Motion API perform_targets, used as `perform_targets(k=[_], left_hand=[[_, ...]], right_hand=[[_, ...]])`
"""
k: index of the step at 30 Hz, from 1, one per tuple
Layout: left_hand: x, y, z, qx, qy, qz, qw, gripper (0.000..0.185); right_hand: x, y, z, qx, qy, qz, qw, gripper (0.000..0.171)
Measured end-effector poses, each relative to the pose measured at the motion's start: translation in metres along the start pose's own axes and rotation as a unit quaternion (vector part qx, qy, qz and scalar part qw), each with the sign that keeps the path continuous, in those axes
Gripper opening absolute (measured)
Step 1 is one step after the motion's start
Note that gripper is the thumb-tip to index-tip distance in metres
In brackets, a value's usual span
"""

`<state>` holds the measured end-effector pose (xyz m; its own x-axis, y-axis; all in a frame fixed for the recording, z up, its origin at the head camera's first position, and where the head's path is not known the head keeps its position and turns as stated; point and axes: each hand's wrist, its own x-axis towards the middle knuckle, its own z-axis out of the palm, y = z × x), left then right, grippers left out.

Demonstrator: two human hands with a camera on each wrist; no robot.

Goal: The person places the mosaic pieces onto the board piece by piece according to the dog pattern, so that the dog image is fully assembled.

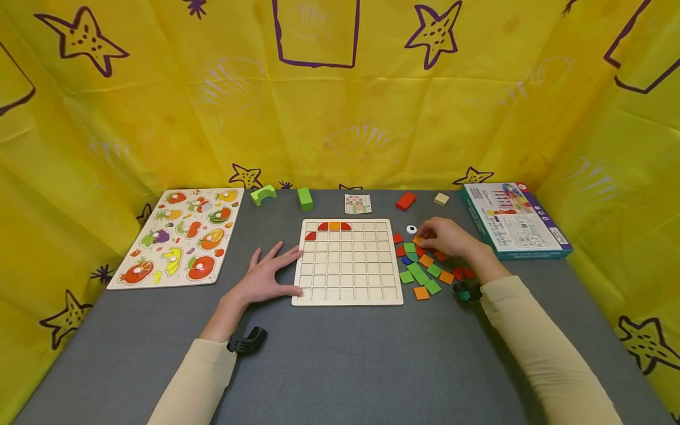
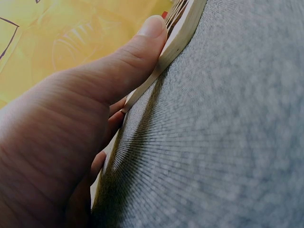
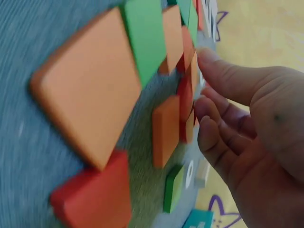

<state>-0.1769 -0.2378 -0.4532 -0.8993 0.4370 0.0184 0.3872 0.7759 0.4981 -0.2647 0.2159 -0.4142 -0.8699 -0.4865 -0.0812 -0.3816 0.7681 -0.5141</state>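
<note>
A wooden grid board [image 1: 347,300] lies in the middle of the grey table. Its top row holds red curved pieces and one orange tile [image 1: 334,226]. My left hand [image 1: 271,274] lies flat beside the board, fingers straight, and its thumb [image 2: 142,45] presses the board's left edge [image 2: 178,38]. Right of the board is a loose pile of green, orange and red tiles [image 1: 425,268]. My right hand [image 1: 422,239] reaches over the pile's far end. In the right wrist view the right hand [image 3: 199,80] has thumb and curled fingers closing on an orange tile [image 3: 192,76] among the others.
A fruit peg puzzle [image 1: 180,236] lies at the left. A green arch [image 1: 262,193], green block [image 1: 305,199], pattern card [image 1: 358,203], red block [image 1: 406,201] and beige cube [image 1: 441,199] line the back. A game box [image 1: 512,219] sits at right. Yellow cloth walls surround the table.
</note>
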Motion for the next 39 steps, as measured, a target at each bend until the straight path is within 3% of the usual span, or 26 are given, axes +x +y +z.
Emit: perform_targets(k=[10, 18, 24, 39], left_hand=[[0.0, -0.002, 0.001, -0.002, 0.002, 0.002, 1.0, 0.095], [0.001, -0.003, 0.001, 0.001, -0.002, 0.002, 1.0, 0.095], [0.001, -0.003, 0.001, 0.001, -0.002, 0.003, 1.0, 0.095], [0.0, -0.004, 0.001, 0.002, -0.005, -0.002, 1.0, 0.096]], right_hand=[[0.007, -0.01, 0.012, 0.006, -0.025, -0.047, 0.999, 0.02], [0.008, -0.013, 0.011, 0.032, -0.017, -0.032, 0.999, 0.011], [0.011, -0.018, 0.006, 0.056, 0.013, -0.027, 0.998, 0.004], [0.053, -0.089, 0.037, 0.117, -0.004, -0.067, 0.991, 0.005]])
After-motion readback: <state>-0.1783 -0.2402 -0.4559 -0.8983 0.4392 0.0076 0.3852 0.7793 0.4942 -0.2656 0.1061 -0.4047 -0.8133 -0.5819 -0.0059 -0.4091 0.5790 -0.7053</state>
